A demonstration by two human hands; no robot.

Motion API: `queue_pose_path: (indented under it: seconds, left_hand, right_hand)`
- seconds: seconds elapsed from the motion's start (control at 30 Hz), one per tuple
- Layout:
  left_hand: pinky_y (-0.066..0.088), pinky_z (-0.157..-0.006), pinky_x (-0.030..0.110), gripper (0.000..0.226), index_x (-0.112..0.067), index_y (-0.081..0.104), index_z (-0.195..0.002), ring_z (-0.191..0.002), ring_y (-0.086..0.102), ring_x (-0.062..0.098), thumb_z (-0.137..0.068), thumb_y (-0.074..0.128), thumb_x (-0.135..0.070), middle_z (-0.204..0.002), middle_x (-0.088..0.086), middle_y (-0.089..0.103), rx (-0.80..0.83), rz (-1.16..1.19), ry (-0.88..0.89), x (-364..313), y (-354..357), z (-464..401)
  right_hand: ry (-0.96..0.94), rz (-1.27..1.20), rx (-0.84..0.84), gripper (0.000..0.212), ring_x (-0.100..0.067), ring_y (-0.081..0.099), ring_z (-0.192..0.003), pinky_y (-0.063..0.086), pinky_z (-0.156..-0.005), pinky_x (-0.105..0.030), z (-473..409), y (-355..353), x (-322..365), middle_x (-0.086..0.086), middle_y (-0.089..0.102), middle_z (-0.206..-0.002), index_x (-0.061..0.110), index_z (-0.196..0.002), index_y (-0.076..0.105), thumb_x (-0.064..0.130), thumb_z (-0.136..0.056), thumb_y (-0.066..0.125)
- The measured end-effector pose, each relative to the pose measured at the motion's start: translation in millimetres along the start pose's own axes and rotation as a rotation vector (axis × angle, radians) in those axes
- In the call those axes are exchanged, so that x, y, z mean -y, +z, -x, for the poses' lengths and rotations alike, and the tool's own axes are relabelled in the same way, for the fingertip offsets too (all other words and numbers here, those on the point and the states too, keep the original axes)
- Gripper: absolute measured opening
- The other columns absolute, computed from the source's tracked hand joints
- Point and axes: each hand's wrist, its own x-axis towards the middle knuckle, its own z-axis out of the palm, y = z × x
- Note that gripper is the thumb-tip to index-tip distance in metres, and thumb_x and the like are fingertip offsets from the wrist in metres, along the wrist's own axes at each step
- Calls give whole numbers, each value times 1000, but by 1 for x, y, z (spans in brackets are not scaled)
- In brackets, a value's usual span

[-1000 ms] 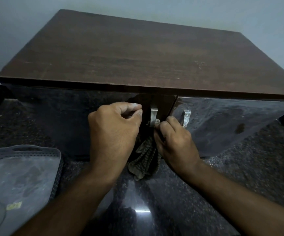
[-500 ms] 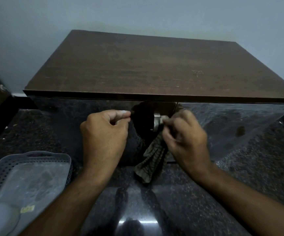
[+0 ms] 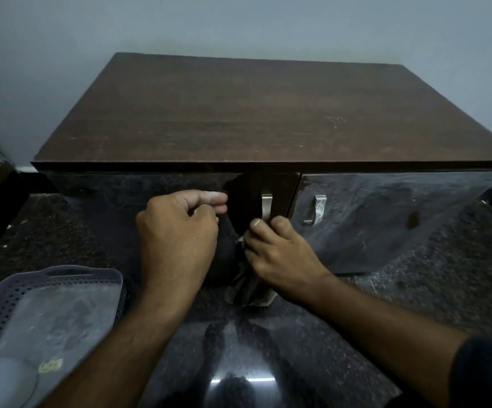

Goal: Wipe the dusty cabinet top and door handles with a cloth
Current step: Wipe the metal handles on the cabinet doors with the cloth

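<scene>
right hand (image 3: pixel 280 254) pinching cloth (image 3: pixel 250 287) — now lower on left handle (image 3: pixel 266 206), right handle (image 3: pixel 317 209) uncovered, left hand (image 3: pixel 180 231) curled, empty

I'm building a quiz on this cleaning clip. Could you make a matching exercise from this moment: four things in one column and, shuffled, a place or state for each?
Things
1. patterned grey-brown cloth
2. silver metal handle on the left door
3. silver metal handle on the right door
4. perforated grey plastic tray

Places or states
A. lying at lower left, beside the cabinet
B. untouched, right of the hands
C. hanging down from the right hand
D. the right hand's fingertips are at its lower end

Pairs: 1-C, 2-D, 3-B, 4-A
</scene>
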Motion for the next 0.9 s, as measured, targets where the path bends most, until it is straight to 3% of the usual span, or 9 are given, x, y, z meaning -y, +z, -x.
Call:
queue_pose_path:
  seconds: [0.1, 0.2, 0.3, 0.43, 0.53, 0.63, 0.73, 0.9]
  left_hand:
    - [60, -54, 40, 33, -26, 78, -90, -61, 69, 16, -88, 54, -3, -77, -12, 75, 3, 11, 14, -2, 7, 1]
    - [54, -55, 15, 33, -27, 78, -90, -68, 69, -3, -88, 55, -4, -77, -13, 75, 11, 24, 29, -1, 13, 3]
    - [50, -59, 7, 33, -27, 78, -90, -70, 68, -7, -88, 55, -4, -73, -17, 73, 21, 19, 49, -1, 16, 5]
    - [55, -64, 13, 35, -26, 78, -92, -73, 69, -6, -87, 54, -2, -78, -14, 74, 14, -2, 65, 2, 17, 5]
    - [56, -56, 15, 35, -26, 78, -94, -69, 69, -3, -87, 53, -3, -81, -14, 74, 25, -31, 59, 3, 15, 4]
    - [51, -56, 7, 33, -26, 78, -96, -72, 67, -9, -88, 55, -3, -84, -14, 74, 54, -46, 51, 2, 12, 3]
    - [40, -63, -5, 34, -25, 78, -99, -84, 61, -20, -86, 56, -4, -86, -18, 73, 57, -93, 111, -2, 14, 5]
    - [41, -64, -4, 33, -27, 78, -101, -83, 63, -16, -86, 56, -7, -89, -18, 74, 114, -110, 142, -6, 21, 8]
  right_hand:
    - [4, 13, -23, 22, -26, 45, -106, 33, -81, -38, 2, -3, -3, -4, 70, -87, 11, -80, 71, 11, -92, 52]
    - [131, -17, -188, 20, -23, 49, -101, 32, -79, -38, -14, -21, -11, -4, 71, -91, 9, -86, 72, 11, -95, 55]
    - [219, -15, -313, 17, -22, 53, -95, 33, -77, -38, -22, -29, -16, -3, 72, -93, 9, -88, 74, 11, -96, 60]
    - [103, 4, -197, 23, -25, 49, -103, 33, -81, -39, -15, -15, -5, -4, 69, -90, 13, -81, 71, 11, -96, 54]
    - [10, 19, -30, 19, -27, 46, -109, 32, -86, -40, -5, -8, 1, -4, 68, -87, 14, -77, 70, 13, -88, 55]
    - [45, -17, 2, 21, -27, 45, -105, 33, -84, -40, -4, -14, -1, -6, 68, -87, 12, -79, 70, 14, -91, 53]
    - [140, -135, -78, 21, -32, 55, -93, 43, -74, -44, -3, -29, -10, -17, 69, -97, -1, -95, 71, 8, -98, 53]
    - [493, -361, -170, 27, -38, 65, -92, 56, -70, -43, -6, -43, -28, -26, 64, -108, -10, -117, 65, 6, -97, 57]
